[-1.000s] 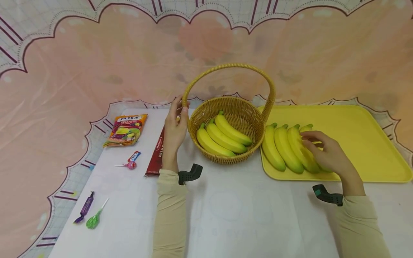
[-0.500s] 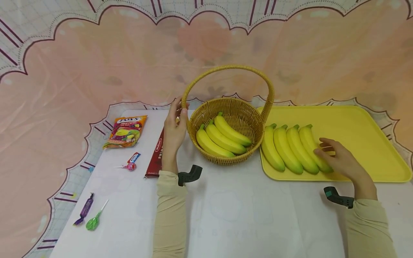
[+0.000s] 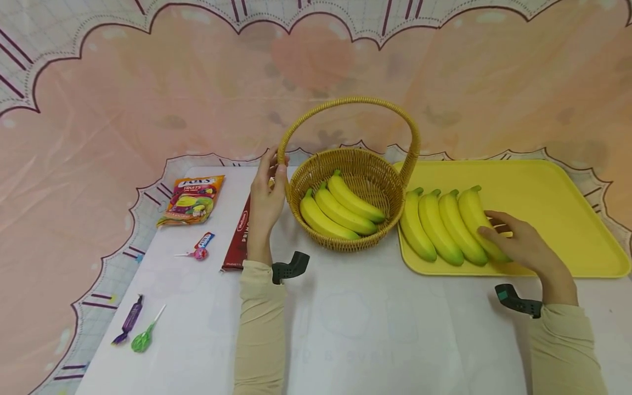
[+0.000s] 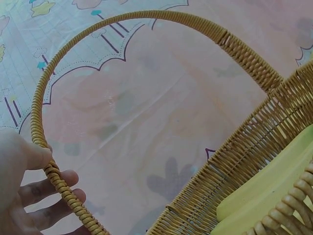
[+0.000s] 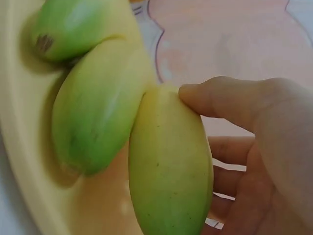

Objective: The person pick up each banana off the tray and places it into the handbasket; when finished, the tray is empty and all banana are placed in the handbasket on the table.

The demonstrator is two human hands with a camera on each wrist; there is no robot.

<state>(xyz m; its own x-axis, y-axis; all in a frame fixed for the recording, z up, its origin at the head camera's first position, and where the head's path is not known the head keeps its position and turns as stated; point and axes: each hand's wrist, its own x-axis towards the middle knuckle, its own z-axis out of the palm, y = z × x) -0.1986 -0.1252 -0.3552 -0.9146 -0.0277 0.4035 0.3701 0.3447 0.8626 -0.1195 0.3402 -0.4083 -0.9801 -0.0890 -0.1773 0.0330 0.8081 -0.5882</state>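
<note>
In the head view, my left hand (image 3: 267, 200) holds the left side of the wicker basket's handle (image 4: 40, 112), its thumb on one side and fingertips curled behind. Three yellow bananas (image 3: 345, 214) lie side by side in the basket (image 3: 380, 170). At right, my right hand (image 3: 525, 241) grips the rightmost banana (image 5: 171, 161) of a row on the yellow tray (image 3: 558, 208). The right wrist view shows the thumb on this banana's upper side and fingers around its far side. Its neighbour (image 5: 95, 107) lies against it, green tip toward the camera.
A candy bag (image 3: 192, 200), a small wrapped sweet (image 3: 204, 240) and a pink lollipop (image 3: 199, 253) lie left. Closer in are a purple-wrapped candy (image 3: 130, 318) and a green lollipop (image 3: 143, 340). A red spaghetti packet (image 3: 239, 241) sits partly under my left arm.
My right hand has drawn back to the right from over the bananas and now grips the rightmost one, whose stem end has shifted up slightly. My left hand stays on the handle.
</note>
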